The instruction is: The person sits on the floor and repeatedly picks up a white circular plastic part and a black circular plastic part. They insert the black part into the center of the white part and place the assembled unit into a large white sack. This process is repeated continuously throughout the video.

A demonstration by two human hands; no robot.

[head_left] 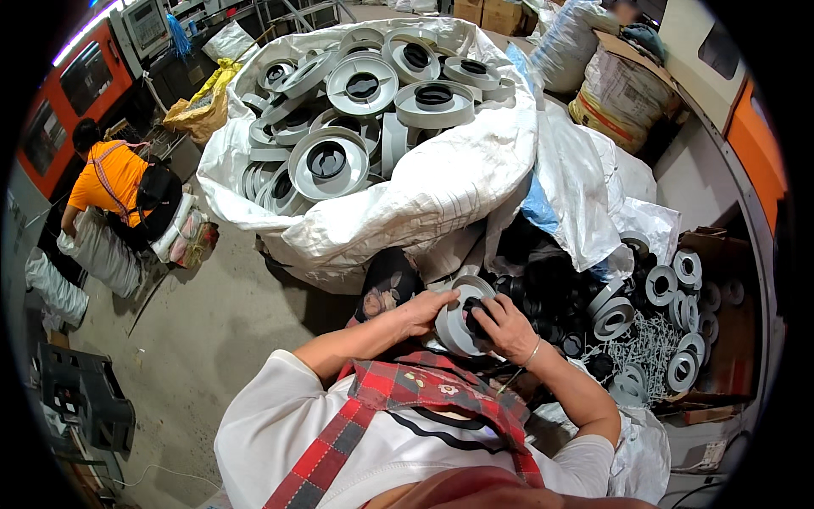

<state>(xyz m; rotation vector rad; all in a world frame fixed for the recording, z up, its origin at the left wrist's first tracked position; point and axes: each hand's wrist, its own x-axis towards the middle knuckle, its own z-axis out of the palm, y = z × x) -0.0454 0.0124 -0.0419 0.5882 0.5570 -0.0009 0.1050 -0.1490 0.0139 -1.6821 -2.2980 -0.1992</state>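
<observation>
In front of my lap I hold a round grey plastic dish [452,329] with a raised rim. My left hand [426,310] is closed on its left edge, thumb over the rim. Fingers of my right hand [509,331] are closed round a black plastic knob-like piece [475,314] at the middle of the dish. Whether that piece is fixed in the dish is hidden by my fingers. Beyond my hands, a big white woven sack [407,199] is heaped with grey dishes [362,85], many with black centres.
Black plastic pieces [543,293] lie heaped at my right. Beside them are small pale screw-like parts [649,343] and grey rings [661,286], next to a cardboard box [733,339]. A co-worker in orange [110,182] bends over a sack at left. A black crate [89,399] stands nearer.
</observation>
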